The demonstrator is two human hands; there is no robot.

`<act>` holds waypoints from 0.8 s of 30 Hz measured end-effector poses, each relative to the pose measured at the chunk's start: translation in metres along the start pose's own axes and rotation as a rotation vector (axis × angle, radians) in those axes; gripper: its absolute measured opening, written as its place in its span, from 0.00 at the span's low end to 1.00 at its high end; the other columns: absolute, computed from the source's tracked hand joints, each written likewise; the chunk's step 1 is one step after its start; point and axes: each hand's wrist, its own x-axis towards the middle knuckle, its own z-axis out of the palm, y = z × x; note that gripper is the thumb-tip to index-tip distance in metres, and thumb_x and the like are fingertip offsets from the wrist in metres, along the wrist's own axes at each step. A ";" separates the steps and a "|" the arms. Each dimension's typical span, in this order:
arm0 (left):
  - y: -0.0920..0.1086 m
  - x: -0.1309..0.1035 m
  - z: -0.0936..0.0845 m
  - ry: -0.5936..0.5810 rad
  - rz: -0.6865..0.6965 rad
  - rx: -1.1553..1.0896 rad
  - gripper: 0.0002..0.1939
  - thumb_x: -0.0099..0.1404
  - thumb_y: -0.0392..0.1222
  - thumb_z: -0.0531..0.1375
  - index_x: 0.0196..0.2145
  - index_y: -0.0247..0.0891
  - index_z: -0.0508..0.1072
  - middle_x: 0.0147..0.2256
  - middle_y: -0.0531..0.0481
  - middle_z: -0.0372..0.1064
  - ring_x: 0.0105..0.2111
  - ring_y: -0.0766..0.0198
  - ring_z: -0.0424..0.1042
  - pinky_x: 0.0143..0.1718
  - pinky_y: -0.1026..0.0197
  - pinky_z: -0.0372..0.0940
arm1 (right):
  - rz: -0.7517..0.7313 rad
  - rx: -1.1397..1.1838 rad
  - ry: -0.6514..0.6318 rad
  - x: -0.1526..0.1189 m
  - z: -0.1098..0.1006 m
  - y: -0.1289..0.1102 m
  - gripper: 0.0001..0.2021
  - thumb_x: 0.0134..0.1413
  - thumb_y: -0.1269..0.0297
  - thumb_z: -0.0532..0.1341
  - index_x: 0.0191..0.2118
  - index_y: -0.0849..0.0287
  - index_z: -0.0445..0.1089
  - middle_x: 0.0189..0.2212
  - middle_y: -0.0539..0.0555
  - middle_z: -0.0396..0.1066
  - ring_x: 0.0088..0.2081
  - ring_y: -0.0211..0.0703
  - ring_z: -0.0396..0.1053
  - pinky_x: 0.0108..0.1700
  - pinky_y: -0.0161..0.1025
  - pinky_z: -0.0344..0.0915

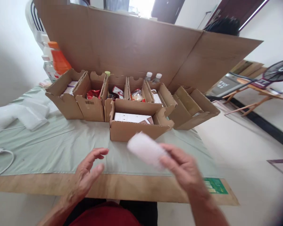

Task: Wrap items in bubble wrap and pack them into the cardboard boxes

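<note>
My right hand point(179, 164) grips one end of a white, blurred bundle that looks like a wrapped roll point(146, 149), held above the cloth just in front of a cardboard box point(132, 131). Inside that box lies a white carton with brown corner marks point(129, 118). To the left, my left hand point(91, 169) hovers over the table's front edge, fingers apart and curved, holding nothing. What is inside the white bundle cannot be made out.
Behind stands a row of open cardboard bins point(89, 108) with packets inside. A tall cardboard sheet point(136, 40) rises at the back. An orange bottle point(60, 61), clear plastic wrap point(21, 111) and a white cable point(10, 157) are on the left. A fan point(279, 70) stands right.
</note>
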 end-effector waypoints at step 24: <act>-0.071 0.017 0.026 0.117 0.316 0.385 0.11 0.70 0.40 0.57 0.45 0.40 0.78 0.45 0.43 0.78 0.45 0.56 0.79 0.46 0.53 0.77 | 0.152 -1.249 -0.638 0.171 -0.039 -0.017 0.09 0.52 0.72 0.59 0.33 0.57 0.78 0.33 0.55 0.79 0.33 0.46 0.74 0.34 0.38 0.62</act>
